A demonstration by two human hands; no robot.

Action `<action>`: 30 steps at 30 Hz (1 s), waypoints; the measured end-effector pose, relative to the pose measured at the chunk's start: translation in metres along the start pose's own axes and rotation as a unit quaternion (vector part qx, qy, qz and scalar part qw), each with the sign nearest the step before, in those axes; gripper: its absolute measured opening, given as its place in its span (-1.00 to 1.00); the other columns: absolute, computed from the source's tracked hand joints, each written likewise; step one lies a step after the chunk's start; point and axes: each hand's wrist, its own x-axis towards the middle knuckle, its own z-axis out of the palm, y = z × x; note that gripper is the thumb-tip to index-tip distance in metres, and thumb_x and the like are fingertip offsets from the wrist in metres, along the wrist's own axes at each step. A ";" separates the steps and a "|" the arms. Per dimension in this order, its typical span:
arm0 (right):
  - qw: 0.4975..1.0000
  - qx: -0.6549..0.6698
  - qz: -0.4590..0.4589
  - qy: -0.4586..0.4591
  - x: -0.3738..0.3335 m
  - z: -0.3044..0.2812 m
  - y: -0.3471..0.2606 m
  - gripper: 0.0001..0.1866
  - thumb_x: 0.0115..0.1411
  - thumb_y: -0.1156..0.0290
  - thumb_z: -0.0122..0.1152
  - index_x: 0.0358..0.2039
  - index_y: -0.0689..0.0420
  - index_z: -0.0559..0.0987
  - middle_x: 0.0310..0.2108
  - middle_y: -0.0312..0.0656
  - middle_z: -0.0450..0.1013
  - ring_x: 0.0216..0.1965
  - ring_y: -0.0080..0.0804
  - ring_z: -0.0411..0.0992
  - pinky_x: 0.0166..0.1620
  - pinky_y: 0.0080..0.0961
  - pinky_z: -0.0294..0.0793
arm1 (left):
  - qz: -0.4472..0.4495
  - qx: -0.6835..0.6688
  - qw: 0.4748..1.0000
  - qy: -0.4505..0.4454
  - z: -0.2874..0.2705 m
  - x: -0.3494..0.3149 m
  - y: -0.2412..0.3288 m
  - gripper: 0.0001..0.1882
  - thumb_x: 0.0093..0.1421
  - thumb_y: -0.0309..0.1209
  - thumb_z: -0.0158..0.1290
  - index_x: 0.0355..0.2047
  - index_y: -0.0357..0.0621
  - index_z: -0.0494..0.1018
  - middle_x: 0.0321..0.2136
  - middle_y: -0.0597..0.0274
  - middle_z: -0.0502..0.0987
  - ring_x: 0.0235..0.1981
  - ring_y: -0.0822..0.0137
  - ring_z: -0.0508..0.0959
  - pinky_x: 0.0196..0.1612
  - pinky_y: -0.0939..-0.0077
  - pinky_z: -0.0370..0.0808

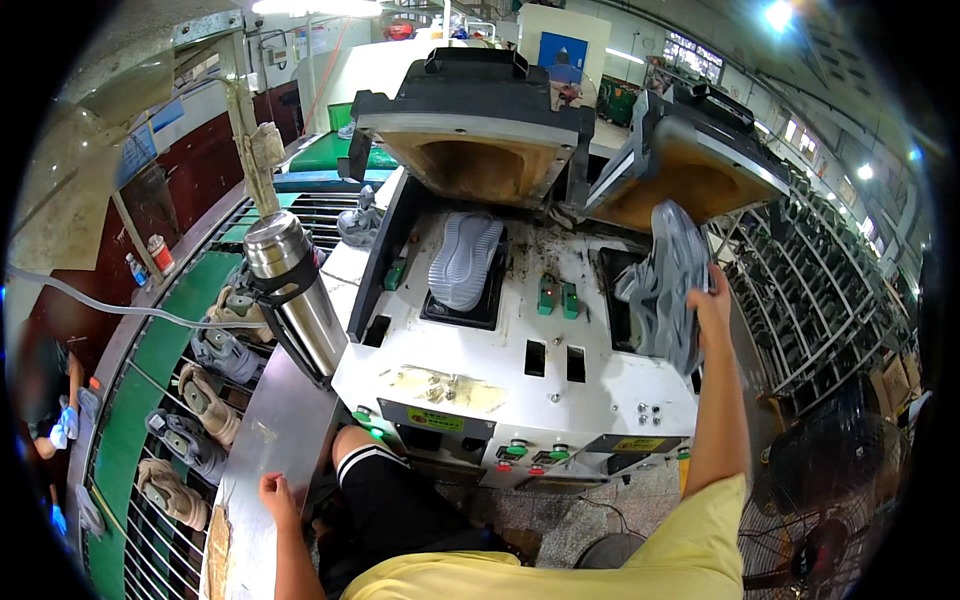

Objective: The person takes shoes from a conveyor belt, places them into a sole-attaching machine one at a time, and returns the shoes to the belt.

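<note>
My right hand (711,305) grips a grey shoe (672,285) from its right side. The shoe is tilted on edge over the right-hand black pad (622,320) of a white two-station press (490,360), below a raised lid (690,190). On the left pad, another grey shoe (464,262) lies with its ribbed sole facing up, under a second raised lid (470,150). My left hand (279,495) hovers by the metal side table (275,440), its fingers curled with nothing visible in them.
A steel flask (295,300) stands on the side table. Left of it, a roller conveyor (165,520) carries several shoes (208,405). Beyond it a co-worker's gloved hand (65,428) shows. On the right are a shoe-filled rack (820,300) and a fan (830,500).
</note>
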 end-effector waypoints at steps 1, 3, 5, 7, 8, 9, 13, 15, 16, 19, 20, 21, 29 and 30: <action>0.997 -0.076 -0.019 0.022 0.024 0.006 -0.008 -0.09 -0.40 0.48 0.16 0.17 0.06 0.33 -0.07 0.01 0.44 -0.07 -0.22 0.43 -0.03 -0.48 0.39 | 0.003 0.006 1.000 0.004 -0.003 -0.002 -0.010 -0.96 0.10 -0.58 -0.05 -0.43 -0.18 0.39 -0.59 0.40 0.34 -0.57 0.56 0.30 -0.51 0.65 0.24; 0.970 -0.226 -0.060 0.065 0.076 0.018 -0.002 -0.08 -0.40 0.39 0.20 0.17 0.04 0.32 -0.05 0.06 0.44 -0.03 -0.12 0.42 0.02 -0.42 0.38 | -0.033 0.019 0.999 0.025 -0.003 0.003 -0.021 -0.95 0.09 -0.59 -0.04 -0.45 -0.19 0.39 -0.59 0.41 0.34 -0.57 0.55 0.29 -0.50 0.65 0.23; 0.942 -0.326 -0.038 0.065 0.109 0.026 0.009 -0.06 -0.42 0.31 0.21 0.18 0.03 0.31 0.01 0.09 0.40 0.05 -0.03 0.36 0.07 -0.35 0.35 | -0.065 0.005 0.997 0.029 0.011 0.005 -0.008 -0.95 0.07 -0.60 -0.03 -0.47 -0.20 0.39 -0.59 0.41 0.34 -0.57 0.56 0.28 -0.48 0.66 0.22; 0.919 -0.393 0.005 0.036 0.123 0.047 0.009 -0.04 -0.42 0.25 0.21 0.19 0.03 0.30 0.08 0.10 0.34 0.17 0.01 0.25 0.13 -0.25 0.32 | -0.043 -0.003 0.998 0.041 0.011 0.004 -0.010 -0.96 0.07 -0.59 -0.03 -0.48 -0.19 0.39 -0.60 0.42 0.34 -0.58 0.57 0.28 -0.49 0.67 0.22; 0.916 -0.399 0.026 0.047 0.113 0.063 0.009 -0.11 -0.45 0.27 0.22 0.10 0.05 0.37 0.05 0.15 0.36 0.12 0.07 0.30 0.10 -0.24 0.35 | -0.023 0.002 0.999 0.048 0.007 0.004 -0.012 -0.96 0.06 -0.59 -0.03 -0.49 -0.19 0.39 -0.61 0.42 0.34 -0.58 0.58 0.27 -0.50 0.67 0.21; 0.901 -0.430 0.058 0.002 0.115 0.072 0.014 -0.07 -0.41 0.26 0.22 0.16 0.00 0.32 0.09 0.13 0.32 0.16 0.07 0.24 0.12 -0.22 0.32 | -0.002 0.007 0.999 0.052 0.006 0.004 -0.014 -0.96 0.06 -0.58 -0.02 -0.49 -0.18 0.38 -0.61 0.43 0.33 -0.59 0.58 0.27 -0.51 0.67 0.21; 0.868 -0.480 0.129 -0.013 0.084 0.095 0.039 -0.08 -0.26 0.15 0.20 0.26 -0.17 0.24 0.20 0.13 0.14 0.19 0.04 0.18 0.15 -0.17 0.26 | -0.107 0.006 0.992 0.065 0.003 0.007 -0.005 -0.93 0.06 -0.57 -0.02 -0.54 -0.16 0.38 -0.61 0.41 0.36 -0.61 0.58 0.26 -0.52 0.67 0.21; 0.880 -0.466 0.086 -0.012 0.070 0.086 0.041 -0.19 -0.17 0.06 0.22 0.20 -0.18 0.32 0.18 0.11 0.17 0.18 0.02 0.19 0.16 -0.20 0.24 | -0.129 -0.075 0.988 0.046 0.019 0.004 -0.003 -0.94 0.06 -0.57 -0.02 -0.53 -0.17 0.39 -0.59 0.40 0.37 -0.59 0.57 0.29 -0.50 0.66 0.24; 0.885 -0.461 0.067 -0.009 0.063 0.078 0.047 -0.24 -0.12 0.02 0.22 0.18 -0.18 0.36 0.18 0.10 0.19 0.18 0.02 0.19 0.16 -0.22 0.23 | -0.142 -0.114 0.983 0.033 0.030 0.001 -0.004 -0.95 0.07 -0.57 -0.02 -0.52 -0.18 0.40 -0.58 0.40 0.38 -0.58 0.57 0.30 -0.49 0.66 0.25; 0.889 -0.446 -0.105 0.012 0.038 0.047 0.091 -0.43 0.05 0.02 0.20 0.07 -0.04 0.47 0.11 0.08 0.27 0.14 -0.01 0.24 0.16 -0.28 0.23 | -0.097 0.010 0.992 -0.086 0.121 -0.051 0.048 -0.96 0.09 -0.56 -0.02 -0.46 -0.16 0.42 -0.52 0.36 0.42 -0.51 0.50 0.37 -0.42 0.63 0.33; 0.902 -0.396 -0.170 0.023 0.018 0.032 0.107 -0.52 0.09 0.15 0.18 0.00 0.06 0.48 0.05 0.07 0.32 0.09 -0.01 0.28 0.12 -0.29 0.26 | -0.093 -0.018 0.975 -0.200 0.149 -0.073 0.058 -0.95 0.09 -0.55 0.00 -0.44 -0.17 0.46 -0.54 0.35 0.43 -0.52 0.48 0.39 -0.43 0.60 0.35; 0.907 -0.346 -0.236 0.038 -0.009 0.010 0.117 -0.61 0.12 0.27 0.17 -0.06 0.15 0.50 -0.02 0.06 0.37 0.03 -0.01 0.32 0.07 -0.30 0.30 | -0.121 0.075 0.940 -0.309 0.179 -0.099 0.094 -0.93 0.08 -0.52 0.02 -0.43 -0.20 0.49 -0.54 0.34 0.47 -0.50 0.48 0.43 -0.42 0.60 0.39; 0.895 0.110 0.064 0.429 -0.160 -0.115 0.257 -0.80 0.22 0.31 -0.02 -0.43 0.18 0.36 -0.49 -0.30 0.25 -0.46 -0.43 0.24 -0.34 -0.51 0.29 | 0.075 0.079 0.616 -0.780 0.323 -0.262 0.136 -0.60 0.32 -0.20 -0.22 -0.05 -0.20 0.44 -0.17 -0.06 0.53 -0.08 -0.02 0.49 -0.04 0.24 0.39; 0.863 0.187 0.158 0.442 -0.151 -0.130 0.271 -0.76 0.23 0.25 -0.04 -0.41 0.17 0.35 -0.48 -0.30 0.27 -0.46 -0.43 0.25 -0.35 -0.51 0.30 | 0.043 0.098 0.618 -0.779 0.343 -0.272 0.142 -0.60 0.32 -0.20 -0.22 -0.04 -0.19 0.44 -0.16 -0.06 0.53 -0.07 -0.01 0.49 -0.03 0.25 0.38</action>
